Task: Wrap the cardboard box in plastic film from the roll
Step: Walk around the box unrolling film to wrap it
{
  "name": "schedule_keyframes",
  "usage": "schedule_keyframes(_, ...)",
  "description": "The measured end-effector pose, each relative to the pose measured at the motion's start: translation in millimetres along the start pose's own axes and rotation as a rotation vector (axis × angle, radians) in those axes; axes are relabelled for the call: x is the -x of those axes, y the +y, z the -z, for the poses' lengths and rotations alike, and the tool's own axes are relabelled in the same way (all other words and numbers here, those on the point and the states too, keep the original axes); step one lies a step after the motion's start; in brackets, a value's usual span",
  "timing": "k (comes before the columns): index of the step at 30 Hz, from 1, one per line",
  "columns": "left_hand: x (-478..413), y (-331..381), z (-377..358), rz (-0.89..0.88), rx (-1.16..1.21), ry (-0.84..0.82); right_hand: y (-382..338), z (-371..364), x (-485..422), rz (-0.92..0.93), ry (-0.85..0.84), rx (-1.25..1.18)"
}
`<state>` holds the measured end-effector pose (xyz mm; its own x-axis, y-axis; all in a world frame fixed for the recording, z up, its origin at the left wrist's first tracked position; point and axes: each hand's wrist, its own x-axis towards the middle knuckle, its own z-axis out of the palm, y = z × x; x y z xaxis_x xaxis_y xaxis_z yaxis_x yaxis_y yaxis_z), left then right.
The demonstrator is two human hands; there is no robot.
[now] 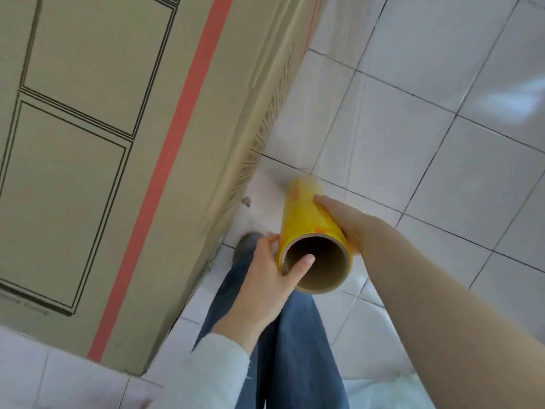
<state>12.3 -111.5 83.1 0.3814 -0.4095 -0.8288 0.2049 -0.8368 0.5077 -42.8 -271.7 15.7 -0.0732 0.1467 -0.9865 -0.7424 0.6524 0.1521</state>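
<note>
Head view, looking steeply down. Tall brown cardboard box with a red tape stripe and black line printing (124,143) stands on a floor of pale square tiles (442,143) and fills the left of the frame; its right-hand vertical face runs from near the person's feet toward the top of the picture. Yellow roll of plastic film on a brown cardboard core (309,231) is held just to the right of that face, near it but apart from it. The roll's long axis points down and away from the camera, roughly parallel to the box face, with the open core end toward the viewer.

The left hand (265,276), emerging from a pale sleeve, lies between box and roll: its thumb hooks into the open core and the other digits curl round the near rim, so it is closed on the roll. The right hand (342,219), on a bare forearm, is wrapped over the outer right side of the roll farther along its length, also closed on it. Clear film (339,122) appears to stretch from the roll up toward the box's far corner, with sheen and wrinkles near that edge; its exact attachment cannot be made out.

Judgement: the left hand is nearer the box, and the coming pass turns on keeping the roll's axis parallel to the face while carrying it round. The person's legs in blue jeans (280,349) stand below the roll.
</note>
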Motion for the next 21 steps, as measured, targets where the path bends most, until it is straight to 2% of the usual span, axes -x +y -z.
schedule_keyframes(4,-20.2,10.4,27.4,-0.144,-0.195,-0.222,5.6,-18.0,-9.8,0.002,-0.005,0.044)
schedule_keyframes(6,-30.8,11.9,33.6,-0.239,-0.305,-0.284,8.1,-20.0,-16.0,0.027,-0.040,-0.004)
schedule_keyframes(8,-34.0,3.5,36.4,-0.286,-0.311,-0.249,15.4,-16.2,-22.4,0.049,-0.019,-0.091)
schedule_keyframes(12,-15.5,-21.9,37.2,-0.239,-0.067,-0.021,53.2,-15.2,-28.3,0.104,0.022,-0.265)
schedule_keyframes(15,5.1,-44.1,26.5,-0.165,0.034,0.093,75.0,-35.3,-32.6,0.096,-0.094,-0.339)
schedule_keyframes(18,19.6,-64.6,20.4,-0.059,0.061,0.156,79.1,-56.6,-42.4,0.089,-0.078,-0.305)
schedule_keyframes(21,23.0,-84.4,24.7,0.028,-0.059,0.096,79.5,-70.0,-48.7,0.079,-0.012,-0.062)
